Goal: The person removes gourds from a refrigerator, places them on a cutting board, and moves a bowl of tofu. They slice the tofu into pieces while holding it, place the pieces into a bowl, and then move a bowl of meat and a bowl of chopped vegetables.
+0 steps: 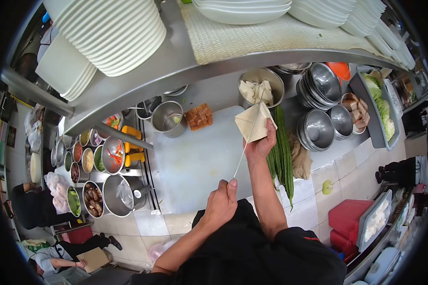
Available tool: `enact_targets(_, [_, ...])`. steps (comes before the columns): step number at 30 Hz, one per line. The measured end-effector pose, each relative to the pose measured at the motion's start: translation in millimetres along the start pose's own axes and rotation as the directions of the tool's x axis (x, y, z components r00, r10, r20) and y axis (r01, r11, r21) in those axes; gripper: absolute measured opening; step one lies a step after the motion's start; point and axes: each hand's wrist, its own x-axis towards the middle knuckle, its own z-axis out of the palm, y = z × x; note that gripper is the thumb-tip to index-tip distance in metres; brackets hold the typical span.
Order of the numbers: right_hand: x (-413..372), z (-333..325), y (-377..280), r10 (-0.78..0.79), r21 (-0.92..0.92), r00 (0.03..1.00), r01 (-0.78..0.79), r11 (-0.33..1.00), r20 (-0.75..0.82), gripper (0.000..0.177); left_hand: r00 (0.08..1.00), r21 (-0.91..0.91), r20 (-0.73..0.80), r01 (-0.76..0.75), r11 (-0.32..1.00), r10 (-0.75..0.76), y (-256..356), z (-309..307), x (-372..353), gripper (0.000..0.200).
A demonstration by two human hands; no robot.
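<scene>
My right hand (pixel 261 142) holds up a pale, square folded piece of tofu skin (pixel 253 121) over the far right corner of the white cutting board (pixel 190 156). My left hand (pixel 221 202) grips the handle of a knife. Its thin blade (pixel 246 140) runs edge-on up to the tofu skin piece and meets it. A brown fried tofu block (pixel 199 116) lies at the board's far edge. Behind my right hand stands a metal bowl (pixel 260 76) holding more pale tofu pieces.
Long green vegetables (pixel 283 147) lie right of the board. Stacked metal bowls (pixel 318 104) and a tray of lettuce (pixel 380 104) sit further right. Pots and tubs of ingredients (pixel 102 161) crowd the left. A shelf (pixel 176 61) overhead carries stacked white plates. Other people stand at lower left.
</scene>
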Motion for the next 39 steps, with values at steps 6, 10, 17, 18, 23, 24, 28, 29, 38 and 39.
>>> enact_targets(6, [28, 12, -23, -0.026, -0.065, 0.994, 0.033, 0.997, 0.11, 0.049, 0.998, -0.066, 0.022, -0.054, 0.996, 0.056, 14, 12, 32, 0.049])
enact_targets(10, [53, 18, -31, -0.035, -0.131, 0.987, 0.056, 0.99, 0.157, 0.046, 0.996, -0.086, 0.004, -0.089, 0.992, 0.089, 27, 22, 67, 0.055])
enact_targets(17, [110, 20, -45, -0.024, -0.246, 0.995, 0.048, 0.968, 0.101, 0.038, 0.995, -0.073, 0.092, -0.029, 0.997, 0.036, 47, 36, 128, 0.068])
enact_targets(18, [117, 18, -45, -0.021, -0.249, 0.994, 0.046, 0.967, 0.105, 0.038, 0.996, -0.085, 0.093, -0.007, 0.996, 0.015, 48, 37, 136, 0.068])
enact_targets(23, [148, 10, -45, -0.018, -0.316, 0.997, 0.042, 0.948, 0.08, 0.032, 0.989, -0.168, 0.136, 0.081, 0.983, -0.058, 57, 39, 152, 0.07])
enact_targets(24, [150, 10, -46, -0.016, -0.318, 0.997, 0.041, 0.947, 0.08, 0.032, 0.987, -0.186, 0.143, 0.098, 0.978, -0.071, 59, 40, 152, 0.07])
enact_targets(28, [151, 12, -52, 0.032, -0.231, 0.999, -0.025, 0.973, 0.023, 0.031, 0.983, -0.247, 0.155, 0.138, 0.959, -0.102, 64, 44, 152, 0.069])
enact_targets(29, [151, 15, -54, 0.066, -0.204, 0.997, -0.056, 0.977, 0.041, 0.034, 0.983, -0.251, 0.151, 0.14, 0.958, -0.104, 65, 43, 150, 0.069])
enact_targets(38, [182, -3, -57, 0.335, -0.453, 0.938, -0.337, 0.825, -0.088, 0.032, 0.975, -0.501, 0.097, 0.221, 0.837, -0.2, 55, -8, 103, 0.067])
enact_targets(39, [184, -3, -54, 0.333, -0.504, 0.935, -0.347, 0.791, -0.121, 0.035, 0.975, -0.501, 0.096, 0.221, 0.836, -0.2, 53, -13, 97, 0.067])
